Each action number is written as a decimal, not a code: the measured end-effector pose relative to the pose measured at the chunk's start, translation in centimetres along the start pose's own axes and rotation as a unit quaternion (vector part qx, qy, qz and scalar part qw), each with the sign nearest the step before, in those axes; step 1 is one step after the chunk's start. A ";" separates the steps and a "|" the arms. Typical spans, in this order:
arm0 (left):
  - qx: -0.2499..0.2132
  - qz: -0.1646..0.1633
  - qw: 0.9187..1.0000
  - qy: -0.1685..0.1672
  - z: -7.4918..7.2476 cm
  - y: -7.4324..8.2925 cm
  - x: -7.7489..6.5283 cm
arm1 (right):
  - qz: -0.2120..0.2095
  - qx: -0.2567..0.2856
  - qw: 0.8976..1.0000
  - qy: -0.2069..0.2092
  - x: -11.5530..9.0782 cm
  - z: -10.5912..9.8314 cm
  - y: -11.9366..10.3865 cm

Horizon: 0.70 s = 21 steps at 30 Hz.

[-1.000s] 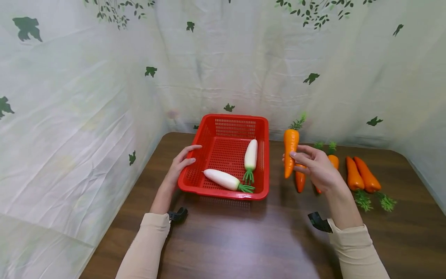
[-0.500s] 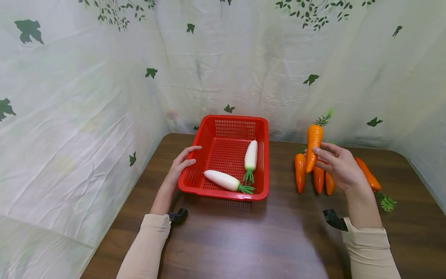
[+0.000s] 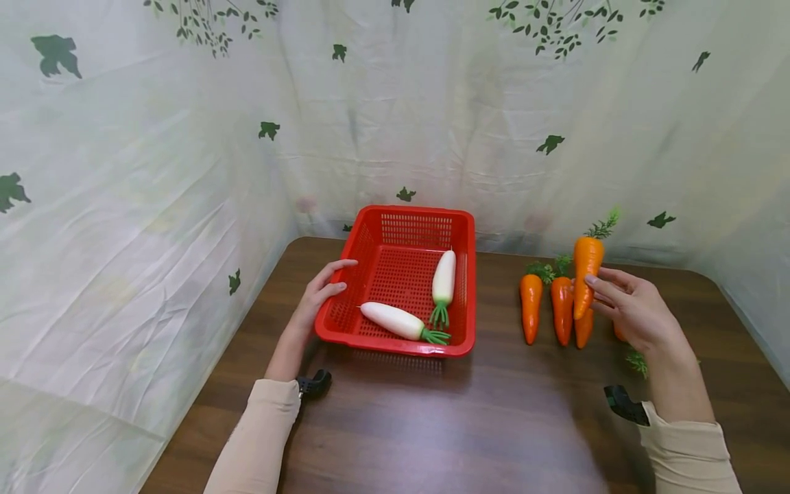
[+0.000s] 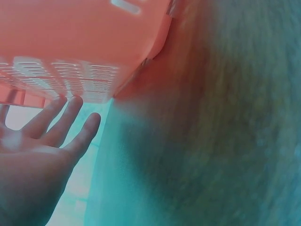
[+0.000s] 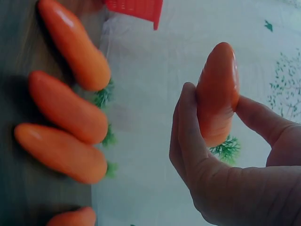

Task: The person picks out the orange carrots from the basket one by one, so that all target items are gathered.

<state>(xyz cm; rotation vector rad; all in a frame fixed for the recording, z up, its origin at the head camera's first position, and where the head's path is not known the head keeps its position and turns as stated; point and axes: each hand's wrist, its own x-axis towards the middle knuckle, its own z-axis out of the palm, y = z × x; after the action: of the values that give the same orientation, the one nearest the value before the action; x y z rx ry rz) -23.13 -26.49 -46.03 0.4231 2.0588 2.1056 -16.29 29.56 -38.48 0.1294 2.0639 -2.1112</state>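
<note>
My right hand point(image 3: 638, 309) holds an orange carrot point(image 3: 588, 274) upright between thumb and fingers, its leafy top up. In the right wrist view that carrot point(image 5: 217, 94) is pinched with its tip toward the camera. Behind and below it lie three carrots in a row: one carrot point(image 3: 531, 309) at the left, a middle carrot point(image 3: 562, 312) and a partly covered carrot point(image 3: 583, 333). My left hand point(image 3: 316, 295) rests on the left rim of a red plastic basket point(image 3: 472, 288). Its straight fingers point(image 4: 61, 125) reach to the basket's slotted outer wall in the left wrist view.
Inside the basket lie two white radishes, one radish point(image 3: 444, 278) along the right wall and another radish point(image 3: 395, 319) near the front. More carrot leaves point(image 3: 637, 362) show beside my right wrist. A patterned curtain point(image 3: 407, 123) hangs behind the brown table point(image 3: 481, 425).
My right hand has moved to the right with the carrot, past the row on the table, uncovering the left carrots and covering those farther right. My left hand and the basket have stayed put.
</note>
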 end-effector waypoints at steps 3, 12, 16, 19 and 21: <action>0.004 0.000 1.000 0.002 0.0 -0.1 0.0 | -0.004 -0.001 1.000 0.006 -0.2 -0.6 0.2; 0.005 0.004 1.000 0.003 0.0 -0.2 0.1 | -0.010 0.049 0.999 0.016 -0.7 -2.7 0.2; 0.004 0.008 1.000 0.001 0.1 -0.1 0.2 | -0.009 0.059 0.998 0.015 -0.9 -3.7 0.3; 0.003 0.006 1.000 0.002 0.0 0.0 0.1 | -0.007 0.070 0.997 0.017 -1.1 -4.4 0.4; 0.005 0.005 1.000 0.003 0.0 0.1 0.1 | -0.008 0.073 0.997 0.024 -1.4 -5.0 0.5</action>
<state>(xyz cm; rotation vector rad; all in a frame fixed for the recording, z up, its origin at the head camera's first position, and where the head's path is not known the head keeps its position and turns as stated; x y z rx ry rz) -23.21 -26.44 -45.89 0.4297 2.0743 2.1056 -15.20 34.69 -38.84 0.1866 1.9406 -2.2901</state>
